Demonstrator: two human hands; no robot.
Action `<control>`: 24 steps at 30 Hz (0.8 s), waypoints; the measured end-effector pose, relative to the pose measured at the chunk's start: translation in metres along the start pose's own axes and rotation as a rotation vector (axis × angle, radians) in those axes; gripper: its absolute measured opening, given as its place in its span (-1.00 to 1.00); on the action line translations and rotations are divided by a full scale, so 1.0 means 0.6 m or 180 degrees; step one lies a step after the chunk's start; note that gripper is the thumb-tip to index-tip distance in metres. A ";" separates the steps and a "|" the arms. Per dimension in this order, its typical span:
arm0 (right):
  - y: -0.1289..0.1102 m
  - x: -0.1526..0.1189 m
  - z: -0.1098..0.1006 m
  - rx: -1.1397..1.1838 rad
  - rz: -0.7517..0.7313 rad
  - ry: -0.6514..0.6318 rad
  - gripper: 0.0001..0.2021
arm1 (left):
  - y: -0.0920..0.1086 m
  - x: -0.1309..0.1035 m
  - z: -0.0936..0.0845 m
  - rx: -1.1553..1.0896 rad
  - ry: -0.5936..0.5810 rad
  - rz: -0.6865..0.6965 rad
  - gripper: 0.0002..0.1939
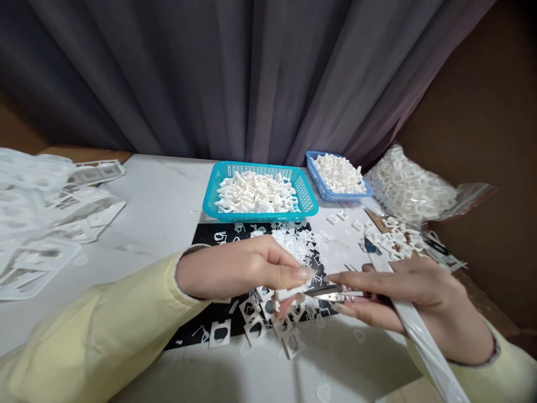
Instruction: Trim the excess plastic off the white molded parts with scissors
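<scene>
My left hand (247, 268) pinches a small white plastic piece (287, 293) between thumb and fingers above the black mat (184, 322). My right hand (423, 296) is closed around a small pointed metal cutting tool (331, 294) with a pinkish handle. Its tip points left and meets or nearly meets the right end of the piece; I cannot tell which. Beneath my left hand lie several flat white square pieces with round openings (220, 333). Thin white scraps (293, 238) are heaped just beyond the hands. A long white strip (423, 341) crosses in front of my right hand.
A turquoise basket (260, 217) of white pieces stands at the back, beside a blue basket (346, 197) of similar ones. A clear bag (409, 187) full of white parts sits at right, near loose pieces (398, 240). White moulded frames (46, 218) are piled at left.
</scene>
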State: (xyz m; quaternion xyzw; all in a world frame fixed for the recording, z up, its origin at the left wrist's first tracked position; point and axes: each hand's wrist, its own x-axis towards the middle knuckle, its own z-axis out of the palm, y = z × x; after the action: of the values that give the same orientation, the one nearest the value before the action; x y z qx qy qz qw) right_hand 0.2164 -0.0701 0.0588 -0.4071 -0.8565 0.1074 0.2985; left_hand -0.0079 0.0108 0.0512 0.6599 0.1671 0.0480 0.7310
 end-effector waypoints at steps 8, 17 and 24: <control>-0.002 0.004 -0.001 0.0024 0.0086 -0.0001 -0.84 | 0.002 0.001 0.002 0.0061 0.0004 -0.0027 -0.61; -0.001 0.002 -0.005 -0.0078 0.0041 -0.0184 -0.80 | -0.001 0.001 0.004 0.0006 0.0015 -0.0073 -0.61; 0.000 0.007 -0.007 -0.0062 -0.0078 -0.0205 -0.79 | 0.002 0.002 0.004 -0.0005 -0.0041 -0.0117 -0.60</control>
State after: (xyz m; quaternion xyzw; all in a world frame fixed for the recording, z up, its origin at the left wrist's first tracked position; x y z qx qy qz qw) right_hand 0.2166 -0.0673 0.0637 -0.3958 -0.8716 0.1084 0.2680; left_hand -0.0057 0.0090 0.0523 0.6564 0.1744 0.0304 0.7333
